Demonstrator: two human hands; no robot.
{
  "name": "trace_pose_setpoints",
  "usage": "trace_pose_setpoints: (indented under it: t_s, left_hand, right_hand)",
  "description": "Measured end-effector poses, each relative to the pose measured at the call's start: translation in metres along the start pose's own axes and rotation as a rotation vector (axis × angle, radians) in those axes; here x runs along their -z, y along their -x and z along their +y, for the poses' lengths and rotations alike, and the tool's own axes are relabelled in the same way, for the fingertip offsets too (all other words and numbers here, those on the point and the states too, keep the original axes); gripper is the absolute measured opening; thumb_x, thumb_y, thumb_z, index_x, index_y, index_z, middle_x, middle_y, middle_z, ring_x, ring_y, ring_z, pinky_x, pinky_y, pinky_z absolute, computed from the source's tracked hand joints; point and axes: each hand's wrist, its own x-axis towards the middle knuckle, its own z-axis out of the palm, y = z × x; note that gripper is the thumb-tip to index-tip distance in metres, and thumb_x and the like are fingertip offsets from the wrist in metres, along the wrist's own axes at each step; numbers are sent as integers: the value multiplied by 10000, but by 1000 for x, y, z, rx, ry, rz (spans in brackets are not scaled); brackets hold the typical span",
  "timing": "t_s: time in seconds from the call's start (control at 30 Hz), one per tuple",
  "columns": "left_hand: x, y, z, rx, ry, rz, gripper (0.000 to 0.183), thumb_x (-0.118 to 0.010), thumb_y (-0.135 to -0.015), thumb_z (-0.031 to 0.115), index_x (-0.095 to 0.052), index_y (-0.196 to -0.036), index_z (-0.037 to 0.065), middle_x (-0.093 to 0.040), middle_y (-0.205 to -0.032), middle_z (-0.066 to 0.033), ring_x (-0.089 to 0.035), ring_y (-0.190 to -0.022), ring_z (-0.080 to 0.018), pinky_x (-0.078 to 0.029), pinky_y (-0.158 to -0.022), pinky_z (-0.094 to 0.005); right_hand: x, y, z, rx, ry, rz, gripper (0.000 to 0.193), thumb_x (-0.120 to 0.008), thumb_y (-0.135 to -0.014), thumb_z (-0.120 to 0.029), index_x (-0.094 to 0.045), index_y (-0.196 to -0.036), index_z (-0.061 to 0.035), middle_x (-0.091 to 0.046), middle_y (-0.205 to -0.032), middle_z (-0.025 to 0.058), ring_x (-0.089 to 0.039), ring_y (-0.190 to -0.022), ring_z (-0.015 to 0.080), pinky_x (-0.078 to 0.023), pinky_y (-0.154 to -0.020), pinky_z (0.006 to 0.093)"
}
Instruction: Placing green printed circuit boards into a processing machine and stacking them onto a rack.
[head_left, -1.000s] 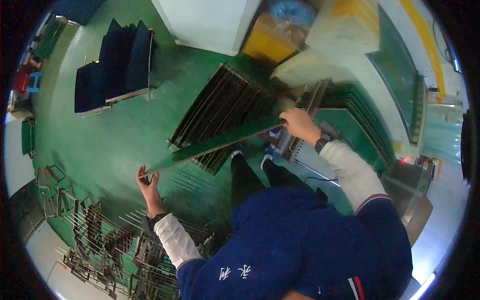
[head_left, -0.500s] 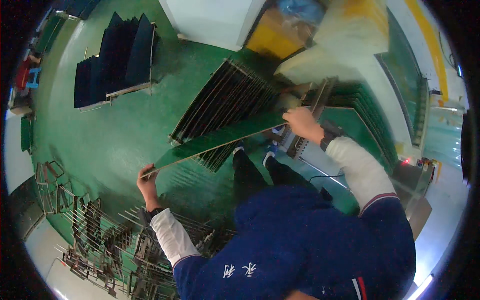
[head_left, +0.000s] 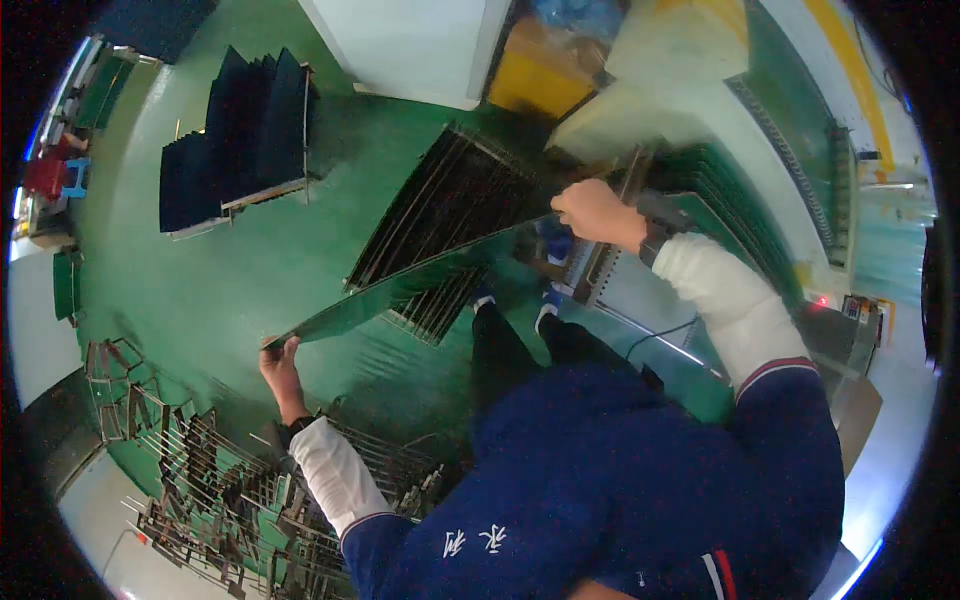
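A long, thin dark-green panel (head_left: 400, 279), glassy in look, stretches slantwise between my hands. My left hand (head_left: 281, 368) pinches its lower left end between thumb and fingers. At the upper right end, my right hand (head_left: 600, 214) is closed on the panel, its fingers curled over the edge. Beyond and partly behind the panel stands a rack of several dark upright sheets (head_left: 440, 195). Close to my right hand are a metal bar (head_left: 634, 172) and a row of green sheets (head_left: 722, 185).
Bare metal racks (head_left: 205, 470) crowd the lower left. A stack of dark panels (head_left: 245, 140) stands on the green floor farther off. At the top are a white cabinet (head_left: 410, 45) and a yellow box (head_left: 540, 65). To the right is a machine (head_left: 835, 330) with a red light.
The panel has tipped, so its face shows as a narrower strip. My left hand has moved slightly left and down; my right hand has shifted slightly left and up. Both keep their hold.
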Motion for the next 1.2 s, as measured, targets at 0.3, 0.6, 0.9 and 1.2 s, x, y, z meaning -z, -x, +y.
trace_pose_setpoints:
  t_s: [0.3,0.6,0.9,1.2]
  left_hand:
    - [-22,32,-13,198,-36,-91,235,-732,-766,20,-651,-987,35,-667,-941,-52,-603,-887,-119,-472,-815,-254]
    - [-23,46,-60,251,0,-70,377,-743,-782,61,-592,-1127,47,-602,-1144,-62,-549,-1081,-177,-433,-934,-306]
    - [-20,71,-41,401,177,-158,568,-618,-897,286,-387,-1389,121,-391,-1442,-59,-450,-1235,-216,-361,-984,-343]
    - [-42,88,-24,500,375,-13,636,-462,-958,446,-225,-1474,160,-268,-1523,-45,-338,-1338,-263,-274,-1061,-443]
  right_hand:
    - [-26,36,3,-118,16,-119,108,-653,-724,-142,-619,-762,-47,-612,-713,157,-606,-747,371,-465,-655,489]
    - [-39,47,8,-123,9,-63,78,-649,-702,-96,-624,-744,-35,-627,-751,145,-617,-770,357,-487,-679,468]
    - [-32,45,-2,-104,-15,-161,176,-683,-733,-197,-642,-799,-39,-637,-811,136,-610,-839,338,-481,-749,453]
    - [-38,17,-52,94,-133,-207,283,-683,-769,-300,-655,-891,-46,-627,-866,113,-597,-874,314,-492,-754,417]
